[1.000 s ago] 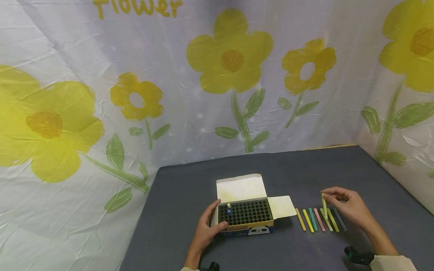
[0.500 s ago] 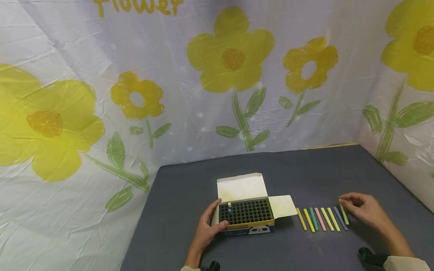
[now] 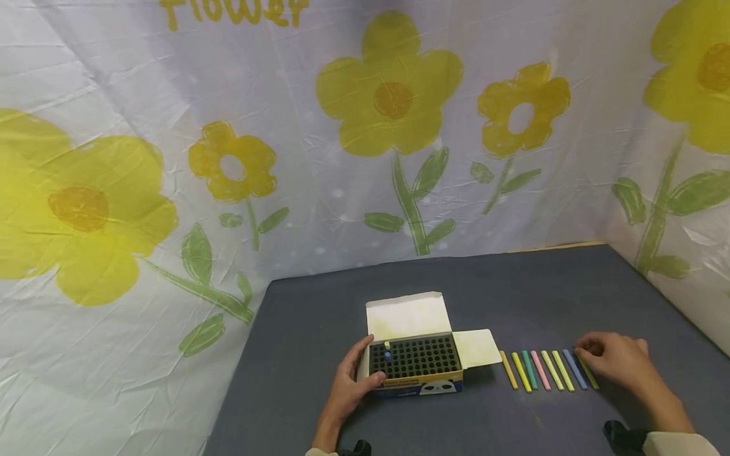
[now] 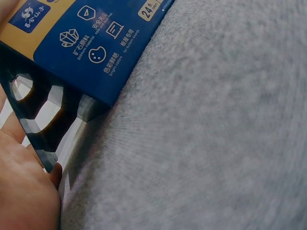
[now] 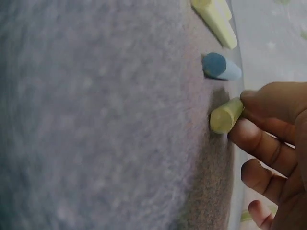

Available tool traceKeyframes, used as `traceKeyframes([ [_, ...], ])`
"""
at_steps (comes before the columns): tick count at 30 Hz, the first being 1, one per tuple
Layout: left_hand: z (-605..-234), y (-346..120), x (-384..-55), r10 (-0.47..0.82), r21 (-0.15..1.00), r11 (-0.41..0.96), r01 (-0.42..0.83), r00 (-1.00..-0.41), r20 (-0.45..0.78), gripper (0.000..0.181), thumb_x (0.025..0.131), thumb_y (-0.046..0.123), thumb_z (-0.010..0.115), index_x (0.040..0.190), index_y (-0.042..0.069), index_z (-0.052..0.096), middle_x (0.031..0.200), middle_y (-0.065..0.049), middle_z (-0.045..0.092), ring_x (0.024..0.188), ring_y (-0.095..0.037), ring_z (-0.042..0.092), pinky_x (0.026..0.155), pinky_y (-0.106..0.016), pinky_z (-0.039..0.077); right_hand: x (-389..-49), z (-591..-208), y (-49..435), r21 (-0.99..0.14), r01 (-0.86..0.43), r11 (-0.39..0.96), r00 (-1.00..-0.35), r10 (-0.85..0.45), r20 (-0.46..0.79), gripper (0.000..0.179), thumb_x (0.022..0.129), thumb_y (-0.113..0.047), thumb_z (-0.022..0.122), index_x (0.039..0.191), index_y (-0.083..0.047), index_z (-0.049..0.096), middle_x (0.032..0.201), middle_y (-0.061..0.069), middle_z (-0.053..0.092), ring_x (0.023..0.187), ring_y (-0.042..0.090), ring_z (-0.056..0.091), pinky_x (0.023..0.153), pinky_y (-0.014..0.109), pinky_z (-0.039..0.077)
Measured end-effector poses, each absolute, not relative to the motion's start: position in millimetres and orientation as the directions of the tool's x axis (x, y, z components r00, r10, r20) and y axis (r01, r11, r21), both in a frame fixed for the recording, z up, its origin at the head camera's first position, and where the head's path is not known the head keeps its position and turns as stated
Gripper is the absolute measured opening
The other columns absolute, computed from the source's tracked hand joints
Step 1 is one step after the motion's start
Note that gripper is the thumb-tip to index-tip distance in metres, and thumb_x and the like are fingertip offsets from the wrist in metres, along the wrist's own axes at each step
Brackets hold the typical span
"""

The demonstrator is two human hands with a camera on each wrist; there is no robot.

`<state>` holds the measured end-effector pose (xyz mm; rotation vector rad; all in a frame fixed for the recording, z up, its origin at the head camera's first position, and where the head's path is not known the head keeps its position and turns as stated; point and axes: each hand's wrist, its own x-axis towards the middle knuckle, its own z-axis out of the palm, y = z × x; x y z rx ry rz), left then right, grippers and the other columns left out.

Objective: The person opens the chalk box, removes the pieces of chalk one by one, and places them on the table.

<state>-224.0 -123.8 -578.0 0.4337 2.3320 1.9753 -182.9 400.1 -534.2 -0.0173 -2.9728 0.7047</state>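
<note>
A blue and yellow chalk box point(image 3: 422, 384) stands with its white flaps folded out, and its dark insert is full of round holes. Two chalk sticks, one pale yellow and one blue point(image 3: 388, 356), poke out of holes near its left end. My left hand point(image 3: 349, 383) grips the box's left end, thumb at the front edge. Far to the right, my right hand point(image 3: 621, 362) pinches the upper end of a yellow-green chalk stick point(image 5: 223, 119) between thumb and fingers. That stick lies low over the dark cloth, right of a blue chalk stick point(image 5: 216, 64).
Several chalk sticks lie in a row right of the box: an orange one point(image 3: 509, 370), a green one point(image 3: 529, 370), a pink one point(image 3: 540, 370) and yellow ones among them. Dark cloth covers the table point(image 3: 319, 329). A flower-printed curtain point(image 3: 319, 215) hangs behind.
My right hand has carried the yellow-green chalk from above the row to its right end and lowered it beside the blue stick. The left hand has kept its grip on the box.
</note>
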Motion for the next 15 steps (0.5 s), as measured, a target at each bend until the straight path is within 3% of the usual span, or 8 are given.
traceKeyframes([
  [6, -576.4, -122.3, -223.0, 0.23, 0.972, 0.148, 0.181, -0.962, 0.144, 0.071, 0.089, 0.019, 0.08, 0.151, 0.035, 0.048, 0.162, -0.003, 0.04, 0.153, -0.032, 0.031, 0.115, -0.059, 0.032, -183.8, -534.0, 400.8, -0.423, 0.003, 0.906, -0.997, 0.037, 0.071, 0.015, 0.094, -0.027, 0.07, 0.094, -0.014, 0.077, 0.082, -0.002, 0.075, 0.07, 0.014, 0.06, 0.07, 0.048, 0.025],
  [15, -575.3, -122.2, -221.7, 0.225, 0.973, 0.139, 0.187, -0.962, 0.153, 0.07, 0.089, 0.018, 0.079, 0.15, 0.036, 0.049, 0.162, -0.003, 0.041, 0.153, -0.033, 0.032, 0.115, -0.061, 0.031, -181.9, -531.7, 397.3, -0.467, 0.034, 0.884, -0.993, 0.081, 0.08, 0.034, 0.098, -0.042, 0.065, 0.103, -0.011, 0.077, 0.085, 0.001, 0.076, 0.073, 0.016, 0.061, 0.072, 0.047, 0.024],
])
